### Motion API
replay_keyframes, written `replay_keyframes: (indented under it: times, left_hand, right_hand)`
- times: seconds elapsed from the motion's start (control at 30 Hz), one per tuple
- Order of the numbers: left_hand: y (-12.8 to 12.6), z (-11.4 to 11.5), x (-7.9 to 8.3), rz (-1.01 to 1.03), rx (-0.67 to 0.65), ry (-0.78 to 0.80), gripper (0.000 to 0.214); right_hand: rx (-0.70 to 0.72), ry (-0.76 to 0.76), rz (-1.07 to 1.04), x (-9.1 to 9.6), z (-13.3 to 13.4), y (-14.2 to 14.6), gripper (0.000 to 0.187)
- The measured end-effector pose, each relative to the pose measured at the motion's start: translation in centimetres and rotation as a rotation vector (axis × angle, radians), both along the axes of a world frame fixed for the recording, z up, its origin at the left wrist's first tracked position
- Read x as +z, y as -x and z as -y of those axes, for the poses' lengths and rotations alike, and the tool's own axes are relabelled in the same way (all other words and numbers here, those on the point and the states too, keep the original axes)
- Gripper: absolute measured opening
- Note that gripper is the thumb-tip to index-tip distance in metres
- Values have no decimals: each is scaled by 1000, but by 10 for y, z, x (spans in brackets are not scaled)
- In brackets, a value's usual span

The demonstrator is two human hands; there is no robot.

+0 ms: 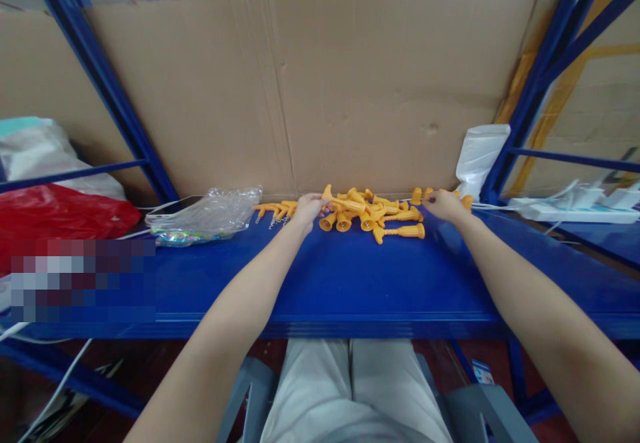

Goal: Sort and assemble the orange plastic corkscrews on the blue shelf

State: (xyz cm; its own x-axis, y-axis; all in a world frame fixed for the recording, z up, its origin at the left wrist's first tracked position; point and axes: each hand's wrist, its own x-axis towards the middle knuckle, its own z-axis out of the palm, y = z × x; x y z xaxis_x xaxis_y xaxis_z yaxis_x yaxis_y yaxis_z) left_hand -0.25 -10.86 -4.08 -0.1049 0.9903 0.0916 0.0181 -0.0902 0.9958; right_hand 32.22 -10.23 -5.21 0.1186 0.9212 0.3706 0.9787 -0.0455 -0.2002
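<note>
My left hand (309,211) is closed on an orange plastic piece (350,204), a ribbed tube with a flared end and a branched end. This piece lies over a pile of similar orange pieces, several with their open cups (343,223) facing me. One loose orange piece (403,231) lies in front of the pile. To the right, my right hand (443,205) has its fingers drawn together among small orange parts (417,196); what is between its fingertips is hidden. Left of my left hand are orange pieces (277,209) with thin metal-looking chains or springs.
A clear plastic bag (205,213) lies on the blue shelf (350,283) at the left. Red bag (60,219) is further left. Cardboard (380,83) walls the back. A white pouch (480,156) and power strip (570,209) stand right, with blue metal posts (530,103).
</note>
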Motion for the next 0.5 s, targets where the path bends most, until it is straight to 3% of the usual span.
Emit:
replay_keyframes:
  times: [0.13,0.27,0.33,0.5]
  left_hand:
    - [-11,11,6,93,-29,-61,11]
    - [-24,21,6,154,-81,-60,17]
    - [-29,24,4,165,-111,-56,18]
    - [-33,29,3,109,-175,-83,16]
  right_hand:
    - [222,-117,-211,5,1,24,22]
    - [476,-17,-686,9,11,57,33]
    - [595,80,-823,10,18,71,31]
    - [778,265,-769,5,22,81,29]
